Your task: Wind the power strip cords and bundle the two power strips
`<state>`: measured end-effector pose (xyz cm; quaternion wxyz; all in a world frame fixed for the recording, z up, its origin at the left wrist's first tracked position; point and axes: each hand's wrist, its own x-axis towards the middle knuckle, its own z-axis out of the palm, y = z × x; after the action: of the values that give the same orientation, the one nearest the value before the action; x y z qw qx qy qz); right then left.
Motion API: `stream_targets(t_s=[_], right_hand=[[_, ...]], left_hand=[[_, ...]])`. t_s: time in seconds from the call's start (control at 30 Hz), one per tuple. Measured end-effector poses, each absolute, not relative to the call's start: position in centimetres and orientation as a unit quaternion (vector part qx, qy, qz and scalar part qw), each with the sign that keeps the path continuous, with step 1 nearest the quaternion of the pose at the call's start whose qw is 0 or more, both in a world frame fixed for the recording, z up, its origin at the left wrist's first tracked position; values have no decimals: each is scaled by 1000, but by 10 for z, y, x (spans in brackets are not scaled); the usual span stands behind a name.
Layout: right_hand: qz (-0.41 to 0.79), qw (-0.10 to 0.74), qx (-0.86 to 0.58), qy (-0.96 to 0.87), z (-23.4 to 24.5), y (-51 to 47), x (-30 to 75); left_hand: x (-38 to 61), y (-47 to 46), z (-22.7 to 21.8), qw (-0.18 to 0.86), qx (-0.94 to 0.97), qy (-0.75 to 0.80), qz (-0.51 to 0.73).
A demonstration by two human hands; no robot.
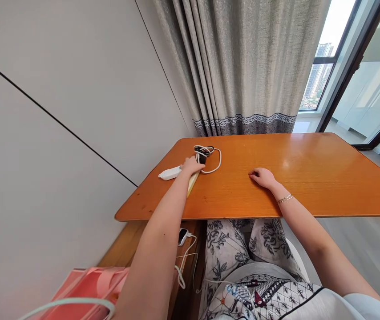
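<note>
My left hand (192, 166) is at the left side of the table, its fingers closed at a bundled white cable (217, 160) and a black block (201, 157). The hand hides part of the bundle, and the block's exact kind is unclear. A white power strip-like piece (170, 173) lies just left of the hand. Under the wrist a pale yellow, flat strip (193, 182) shows in part. My right hand (263, 177) rests on the tabletop near the middle, fingers curled in, with nothing visible in them.
The orange-brown wooden table (310, 178) has its back edge by a grey curtain (260, 66) and a pale wall on the left. Below its front edge are a white device (183, 236) with a cable, and a pink bag (83, 284).
</note>
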<state>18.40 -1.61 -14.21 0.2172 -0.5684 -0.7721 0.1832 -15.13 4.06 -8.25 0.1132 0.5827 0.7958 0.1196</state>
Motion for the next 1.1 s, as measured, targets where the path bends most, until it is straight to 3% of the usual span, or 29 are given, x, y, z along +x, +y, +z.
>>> stream_targets(t_s=[0.27, 0.37, 0.5, 0.67, 0.9, 1.1], right_hand=[[197, 318, -608, -700, -150, -8, 183], [208, 349, -619, -672, -153, -1, 185], [226, 363, -607, -670, -156, 1, 185], [238, 386, -591, -668, -160, 0, 183], [265, 458, -579, -621, -157, 7, 185], [385, 489, -522, -582, -152, 3, 188]], left_hand=[[-87, 21, -86, 199, 721, 649, 142], [-59, 15, -88, 170, 745, 625, 160], [-26, 22, -89, 140, 703, 668, 200], [-7, 41, -94, 236, 582, 716, 303], [18, 28, -111, 330, 601, 602, 409], [26, 10, -116, 348, 604, 536, 476]])
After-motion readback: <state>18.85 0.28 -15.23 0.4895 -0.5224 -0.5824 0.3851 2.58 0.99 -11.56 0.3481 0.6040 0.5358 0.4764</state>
